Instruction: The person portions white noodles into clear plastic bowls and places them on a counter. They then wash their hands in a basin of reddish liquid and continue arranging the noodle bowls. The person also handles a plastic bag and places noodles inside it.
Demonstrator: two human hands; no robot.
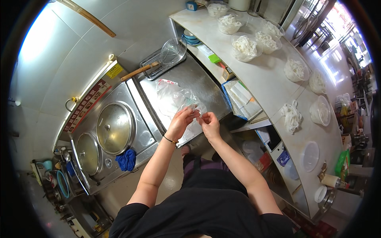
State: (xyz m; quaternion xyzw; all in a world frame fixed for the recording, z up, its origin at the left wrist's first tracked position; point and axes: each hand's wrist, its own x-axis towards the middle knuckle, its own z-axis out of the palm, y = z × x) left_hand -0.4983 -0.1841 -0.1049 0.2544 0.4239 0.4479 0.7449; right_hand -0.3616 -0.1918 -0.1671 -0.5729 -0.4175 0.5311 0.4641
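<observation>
A thin see-through plastic bag [171, 95] with red print lies on the stainless steel worktop [205, 89] in front of me. My left hand [182, 121], with a dark cord bracelet at the wrist, has its fingers on the bag's near edge. Close beside it, my right hand [210, 126] pinches the same edge between thumb and fingers. The fingertips of both hands nearly meet. What is inside the bag is hard to make out; something pale and greenish shows through the film.
Left stand two lidded round pots [114, 128] and a blue cloth [126, 160]. A wire strainer [173, 51] rests on a metal tray [146, 62]. Along the right counter [268, 86] are several plastic bowls of white noodles [244, 46], a loose noodle heap [291, 116] and a plastic bowl [310, 156].
</observation>
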